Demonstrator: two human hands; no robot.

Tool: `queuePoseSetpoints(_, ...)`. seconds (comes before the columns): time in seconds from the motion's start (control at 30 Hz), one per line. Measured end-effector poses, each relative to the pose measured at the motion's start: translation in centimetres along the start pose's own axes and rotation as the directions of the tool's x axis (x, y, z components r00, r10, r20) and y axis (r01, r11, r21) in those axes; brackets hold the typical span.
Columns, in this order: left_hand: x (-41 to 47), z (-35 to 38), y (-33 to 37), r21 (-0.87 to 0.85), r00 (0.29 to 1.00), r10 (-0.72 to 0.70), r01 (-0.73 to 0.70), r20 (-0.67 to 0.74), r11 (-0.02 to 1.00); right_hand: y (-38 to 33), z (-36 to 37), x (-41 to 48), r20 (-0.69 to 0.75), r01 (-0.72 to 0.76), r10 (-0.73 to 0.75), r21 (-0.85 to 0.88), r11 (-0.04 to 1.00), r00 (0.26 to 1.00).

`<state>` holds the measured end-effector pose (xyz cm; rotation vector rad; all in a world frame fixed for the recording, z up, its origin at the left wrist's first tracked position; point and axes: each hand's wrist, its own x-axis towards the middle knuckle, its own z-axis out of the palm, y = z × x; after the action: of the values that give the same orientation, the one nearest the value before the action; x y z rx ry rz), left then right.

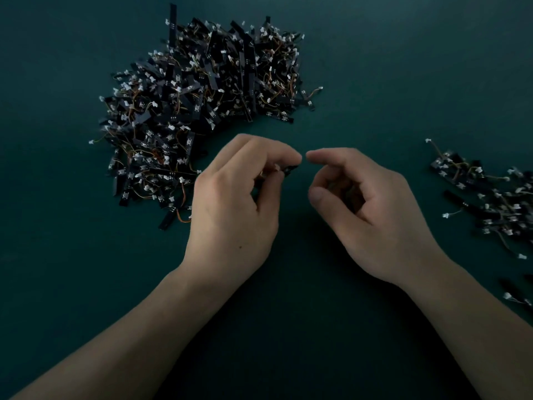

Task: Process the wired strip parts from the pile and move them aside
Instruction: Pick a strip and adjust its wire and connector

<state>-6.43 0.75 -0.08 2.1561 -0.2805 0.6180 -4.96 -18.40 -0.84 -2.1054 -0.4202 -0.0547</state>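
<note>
Fingers [284, 157] of the left hand [230, 215] pinch one strip part [290, 169] clear of the table [375, 67], we judge for working. The right hand [372, 215] curls; whether it holds anything we cannot tell. Main pile [202, 96] lies beyond; finished pile [496, 203] at right.

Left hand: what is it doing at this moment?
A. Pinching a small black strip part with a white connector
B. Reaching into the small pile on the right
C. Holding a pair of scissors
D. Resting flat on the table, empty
A. The left hand is curled with thumb and fingers closed on a wired strip part, its dark end and white connector showing at the fingertips, near the big pile.
</note>
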Motion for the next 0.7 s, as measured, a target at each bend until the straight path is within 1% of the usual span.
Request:
queuePoseSetpoints(0.1, -0.19, 0.19, 0.02, -0.177, 0.997, -0.078, 0.081, 0.02, 0.981, -0.04, -0.05, 0.06, 0.051, 0.018, -0.015, -0.051, 0.999, 0.999)
queuePoseSetpoints(0.2, -0.1, 0.26, -0.22, -0.357, 0.985, -0.144, 0.17, 0.098, 0.919, -0.08, -0.05, 0.13, 0.03, 0.021, -0.02, -0.033, 0.999, 0.999)
queuePoseSetpoints(0.3, -0.05, 0.39, -0.22, -0.401, 0.979, -0.122, 0.178, 0.161, 0.898, -0.34, -0.13, 0.11, -0.013, 0.039, -0.038, 0.05, 0.998, 0.999)
queuePoseSetpoints(0.4, -0.25, 0.43, 0.07, -0.354, 0.977, -0.086, 0.152, 0.194, 0.923, -0.57, -0.18, 0.15, -0.044, 0.055, -0.054, 0.02, 0.998, 0.998)
queuePoseSetpoints(0.5, -0.35, 0.33, 0.53, -0.238, 0.988, -0.026, 0.062, 0.153, 0.969, -0.62, -0.08, 0.13, -0.093, 0.053, -0.052, -0.001, 0.999, 0.994)
queuePoseSetpoints(0.63, 0.05, -0.01, 0.49, -0.095, 0.995, -0.077, 0.082, 0.057, 0.992, -0.44, -0.15, 0.26, -0.2, 0.01, 0.007, 0.085, 0.996, 0.98)
queuePoseSetpoints(0.7, 0.24, -0.37, 0.13, 0.038, 0.993, -0.114, 0.115, -0.027, 0.993, -0.35, -0.23, 0.37, -0.227, 0.015, 0.016, 0.133, 0.991, 0.974)
